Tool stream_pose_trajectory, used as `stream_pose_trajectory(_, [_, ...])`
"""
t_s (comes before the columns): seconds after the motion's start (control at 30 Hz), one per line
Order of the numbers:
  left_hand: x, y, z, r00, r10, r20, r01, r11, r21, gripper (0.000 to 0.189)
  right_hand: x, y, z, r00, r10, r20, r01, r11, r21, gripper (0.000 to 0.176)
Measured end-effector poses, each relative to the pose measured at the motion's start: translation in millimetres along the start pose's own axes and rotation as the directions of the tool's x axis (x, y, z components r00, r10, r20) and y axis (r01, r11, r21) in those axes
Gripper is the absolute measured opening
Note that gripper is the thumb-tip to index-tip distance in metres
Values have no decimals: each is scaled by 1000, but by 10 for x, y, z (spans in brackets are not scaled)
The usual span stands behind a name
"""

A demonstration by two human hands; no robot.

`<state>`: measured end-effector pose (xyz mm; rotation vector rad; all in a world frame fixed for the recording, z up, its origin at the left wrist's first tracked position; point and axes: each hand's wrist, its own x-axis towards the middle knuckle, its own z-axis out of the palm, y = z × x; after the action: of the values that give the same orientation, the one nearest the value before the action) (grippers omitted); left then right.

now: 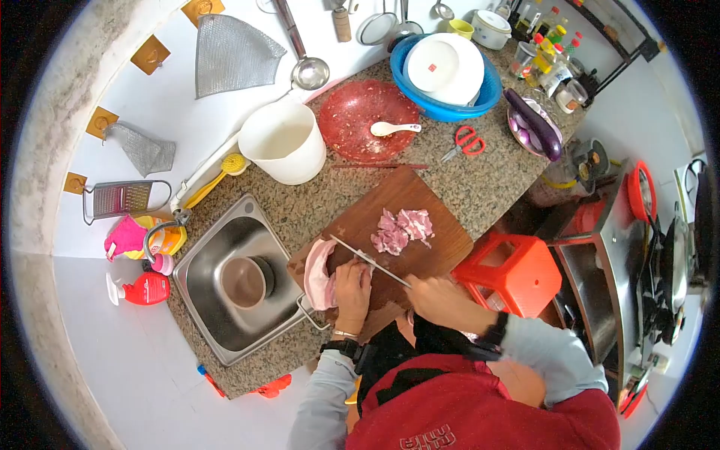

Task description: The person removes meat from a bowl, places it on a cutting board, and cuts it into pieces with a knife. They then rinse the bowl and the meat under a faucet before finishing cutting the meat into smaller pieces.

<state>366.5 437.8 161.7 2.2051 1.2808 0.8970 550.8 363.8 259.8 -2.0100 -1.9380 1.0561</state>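
A wooden cutting board [431,202] lies at an angle on the counter. Curled over raw meat near the board's left side is my left hand [352,295], its fingertips pressing the meat down. A pale slab of raw meat [320,274] shows to the left of those fingers. My right hand [444,304] grips the handle of a kitchen knife [375,264], whose blade lies across the board just beyond my left fingertips. Cut pieces of pink meat [401,229] sit in a loose pile farther back. How deep the blade is in the meat cannot be made out.
Left of the board is a steel sink [217,259] with a brown pot [246,283] inside. Behind stand a white bucket [283,142], a red basin [352,112] with a spoon, and red scissors [470,141]. An orange stool [517,277] stands at the right.
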Motion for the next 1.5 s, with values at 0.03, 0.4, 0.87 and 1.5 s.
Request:
stream_pose_trajectory(0.03, [-15,-7,-6,1000,-2,13,2,1000,-4,15,161,-100,13,1000,-19,-15,19,1000,-5,15])
stream_pose_trajectory(0.4, [10,15,-28,999,-33,21,32,999,34,14,42,-45,173,998,27,-52,-32,996,-79,15])
stream_pose_trajectory(0.87, [-5,151,-84,987,-146,-64,134,977,-163,28,-302,470,-21,973,55,-222,-69,996,-59,24])
stream_pose_trajectory(1.5, [79,467,-360,856,-512,76,462,689,-559,19,145,164,91,979,9,-202,-9,1000,0,21])
